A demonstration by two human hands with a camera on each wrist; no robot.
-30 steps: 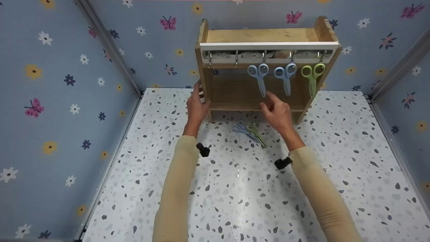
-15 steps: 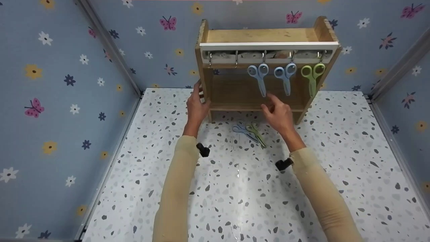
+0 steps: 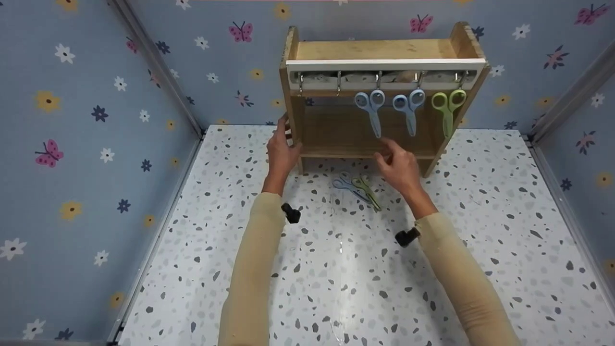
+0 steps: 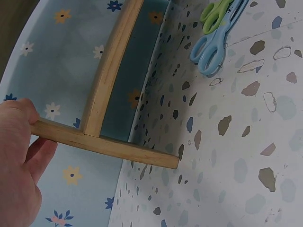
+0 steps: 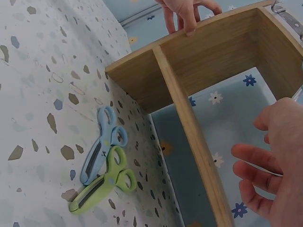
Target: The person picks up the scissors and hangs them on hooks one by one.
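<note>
My left hand (image 3: 282, 153) grips the left side panel of a wooden shelf (image 3: 355, 150), thumb on one face and fingers on the other; the left wrist view shows the panel's edge (image 4: 113, 150) between them. My right hand (image 3: 399, 166), its fingers loosely bent and holding nothing, is in front of the shelf, just below the tip of a hanging pair of blue scissors (image 3: 372, 111). Another blue pair of scissors (image 3: 409, 111) and a green pair (image 3: 448, 111) hang from hooks to the right. Under the shelf's front, blue scissors (image 5: 100, 149) and green scissors (image 5: 106, 182) lie together on the tabletop.
A white hook rail (image 3: 384, 62) runs across the shelf's upper front, with two bare metal hooks (image 3: 338, 84) at its left. The speckled tabletop (image 3: 331, 269) is bounded by patterned blue walls (image 3: 96, 144) behind and at both sides.
My right hand has shifted very slightly down and to the right beneath the hanging blue scissors. The left hand stays on the panel, and all the scissors keep their places.
</note>
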